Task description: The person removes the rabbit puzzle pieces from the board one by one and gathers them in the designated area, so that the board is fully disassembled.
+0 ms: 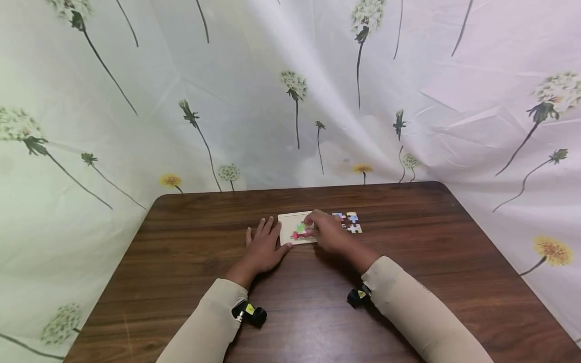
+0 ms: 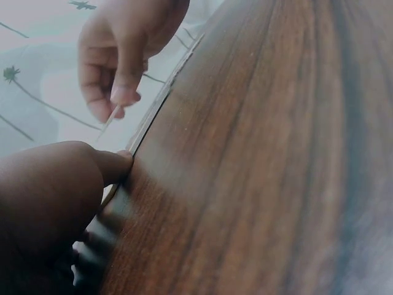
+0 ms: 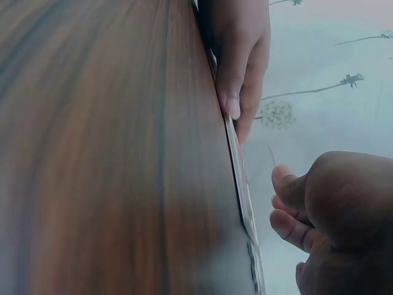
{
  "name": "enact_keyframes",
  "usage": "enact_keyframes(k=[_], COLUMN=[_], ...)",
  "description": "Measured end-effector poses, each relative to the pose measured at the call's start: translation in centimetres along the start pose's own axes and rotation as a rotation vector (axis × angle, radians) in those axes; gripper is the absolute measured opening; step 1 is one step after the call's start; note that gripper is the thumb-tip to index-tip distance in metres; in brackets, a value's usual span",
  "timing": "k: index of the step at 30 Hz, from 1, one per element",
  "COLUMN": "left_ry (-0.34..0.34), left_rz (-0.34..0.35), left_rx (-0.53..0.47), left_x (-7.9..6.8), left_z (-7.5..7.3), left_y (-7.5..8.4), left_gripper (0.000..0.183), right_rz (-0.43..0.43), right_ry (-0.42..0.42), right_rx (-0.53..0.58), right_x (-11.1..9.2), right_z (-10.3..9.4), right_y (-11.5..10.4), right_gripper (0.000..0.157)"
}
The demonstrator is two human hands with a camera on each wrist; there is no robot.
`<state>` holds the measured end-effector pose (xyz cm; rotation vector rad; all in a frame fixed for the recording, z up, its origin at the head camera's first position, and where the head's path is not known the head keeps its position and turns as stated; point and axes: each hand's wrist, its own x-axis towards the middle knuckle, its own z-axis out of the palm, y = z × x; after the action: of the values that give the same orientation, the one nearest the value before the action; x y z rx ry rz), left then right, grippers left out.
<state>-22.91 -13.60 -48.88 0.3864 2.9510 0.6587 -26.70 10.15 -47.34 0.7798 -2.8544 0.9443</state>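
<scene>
Two hands on the puzzle board (image 1: 290, 228), mid-tabletop (image 1: 181, 282). Left hand (image 1: 263, 248) lies flat, fingers straight against the board's left edge, likely bracing it. Right hand (image 1: 328, 232) has a narrow grip pinching a thin piece (image 2: 109, 121) over the board. Loose pieces (image 1: 350, 222) wait just right.

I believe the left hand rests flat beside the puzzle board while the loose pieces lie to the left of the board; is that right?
Not quite: the loose pieces lie to the right of the puzzle board, as the head view shows. The left hand does rest flat beside the board.
</scene>
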Motion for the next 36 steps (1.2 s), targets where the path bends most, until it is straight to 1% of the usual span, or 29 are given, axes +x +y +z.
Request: enact_keyframes(k=[6,12,19,29,36], left_ry=[-0.014,-0.012,-0.013,-0.025,-0.020], left_rz=[0.008,0.008,0.003,0.004,0.006], left_rx=[-0.007,-0.005,0.000,-0.007,-0.013], left_x=[0.0,0.0,-0.1,-0.2,-0.3], left_z=[0.1,0.1,0.0,-0.2,-0.2], left_y=[0.1,0.2,0.2,0.1,0.1], left_gripper=[0.076,0.075,0.075,0.075,0.075], right_rz=[0.011,0.005,-0.017,-0.016,-0.026], right_ry=[-0.002,0.038,0.077,0.039,0.000], right_rx=[-0.004,0.012,-0.008,0.006,0.031], right_x=[-1.4,-2.3,-3.3,-4.2,-4.6], right_z=[-1.2,-2.2,-2.7,-3.2,-3.5], right_y=[1.4,2.7,3.8,4.3,4.5], right_gripper=[0.015,0.010,0.013,0.017,0.011])
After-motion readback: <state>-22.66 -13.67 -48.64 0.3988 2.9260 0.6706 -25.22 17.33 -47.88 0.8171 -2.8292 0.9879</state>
